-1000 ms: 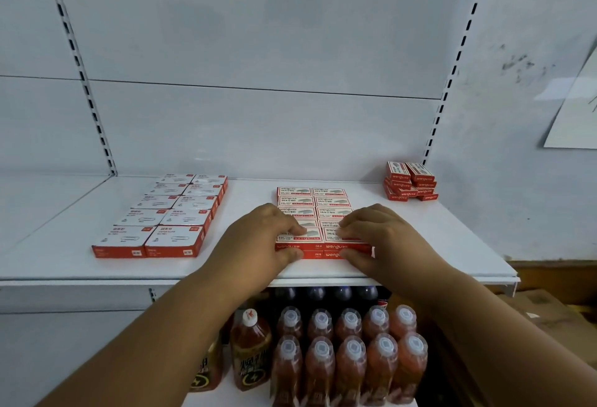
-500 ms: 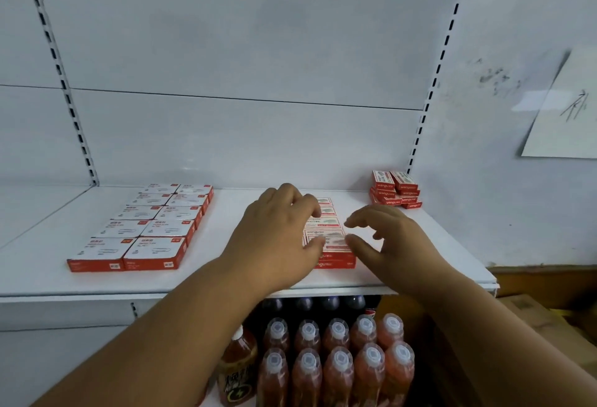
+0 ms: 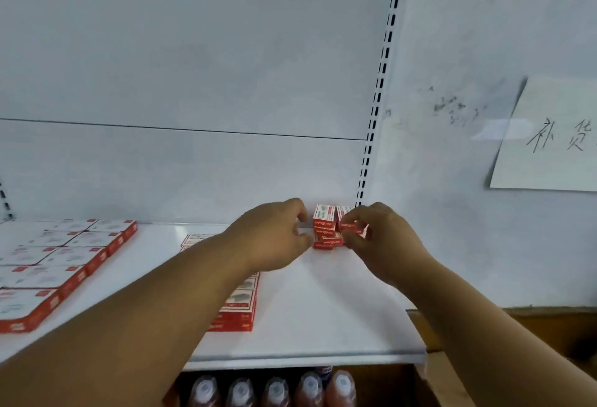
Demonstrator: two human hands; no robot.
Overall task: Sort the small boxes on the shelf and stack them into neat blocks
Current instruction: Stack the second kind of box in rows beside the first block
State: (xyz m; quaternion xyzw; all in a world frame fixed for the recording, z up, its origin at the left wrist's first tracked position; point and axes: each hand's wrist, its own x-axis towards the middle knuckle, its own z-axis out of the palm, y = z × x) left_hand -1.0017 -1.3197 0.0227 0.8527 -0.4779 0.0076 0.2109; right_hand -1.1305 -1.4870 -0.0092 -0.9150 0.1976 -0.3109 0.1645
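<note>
Both hands are at the small pile of red-and-white cardboard boxes at the back right corner of the white metal shelf. Right hand pinches one small red box from the pile's right side. Left hand has curled fingers against the pile's left side; a firm hold cannot be confirmed. Nearer, below the left forearm, lies a flat block of red-and-white boxes. A second flat block lies far left of both hands.

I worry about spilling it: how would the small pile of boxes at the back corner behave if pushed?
The pile of boxes looks uneven and several layers high, so it would probably slide apart. The boxes seem stiff and light. The right hand pinches one; the left hand curls beside the pile.
</note>
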